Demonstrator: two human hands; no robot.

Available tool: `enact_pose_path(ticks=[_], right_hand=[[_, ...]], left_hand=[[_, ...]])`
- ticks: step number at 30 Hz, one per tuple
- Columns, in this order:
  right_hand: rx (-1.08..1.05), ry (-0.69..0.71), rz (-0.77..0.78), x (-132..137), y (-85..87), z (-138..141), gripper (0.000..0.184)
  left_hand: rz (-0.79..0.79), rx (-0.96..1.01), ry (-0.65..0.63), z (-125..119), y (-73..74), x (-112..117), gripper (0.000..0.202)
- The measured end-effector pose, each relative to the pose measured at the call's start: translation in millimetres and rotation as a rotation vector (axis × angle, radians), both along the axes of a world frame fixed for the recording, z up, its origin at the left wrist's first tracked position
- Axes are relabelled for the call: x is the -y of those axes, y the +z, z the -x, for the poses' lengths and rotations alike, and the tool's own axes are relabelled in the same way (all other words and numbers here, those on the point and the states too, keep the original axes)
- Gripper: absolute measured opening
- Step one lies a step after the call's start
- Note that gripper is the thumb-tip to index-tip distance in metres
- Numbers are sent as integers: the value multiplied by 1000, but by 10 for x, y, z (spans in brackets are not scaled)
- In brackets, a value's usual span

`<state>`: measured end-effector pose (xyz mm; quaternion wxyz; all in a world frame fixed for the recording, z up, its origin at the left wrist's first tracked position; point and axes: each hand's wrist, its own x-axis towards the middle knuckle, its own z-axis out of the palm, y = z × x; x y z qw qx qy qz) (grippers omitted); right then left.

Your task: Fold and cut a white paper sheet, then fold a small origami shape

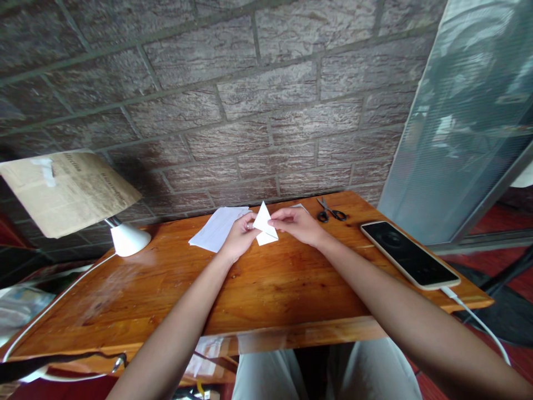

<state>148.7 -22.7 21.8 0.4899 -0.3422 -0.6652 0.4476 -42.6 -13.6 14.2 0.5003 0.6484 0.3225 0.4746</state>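
Nearest: forearms [187, 316], extended over the table [287, 286]. Left to right: lamp [73, 194]; loose white sheets [216, 226]; left hand [241, 236] gripping the left side of a folded paper [263, 219], located mid-table between both hands; right hand [300, 223] pinching its right edge; scissors [328, 211]; phone [410, 253], cable [478, 321] connected.

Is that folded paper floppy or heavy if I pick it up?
Probably light: the folded paper is small beside the left hand and right hand holding its edges. Likely fairly stiff, since layers overlap and its tip doesn't droop. Thin edges might crease if squeezed.
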Motion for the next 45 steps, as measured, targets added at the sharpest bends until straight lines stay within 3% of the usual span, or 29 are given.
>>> enact_pose_path(ticks=[30,36,45], right_hand=[[83,-80,-5,9,-14,-15,17],[6,39,79,15,35,-47,23],[-71,26,166,20,37,-52,25]], left_hand=[[324,157,-70,-84,-44,56,37],[349,219,-33,-90,-1,73,35],[349,193,-26,-84,23,73,38]])
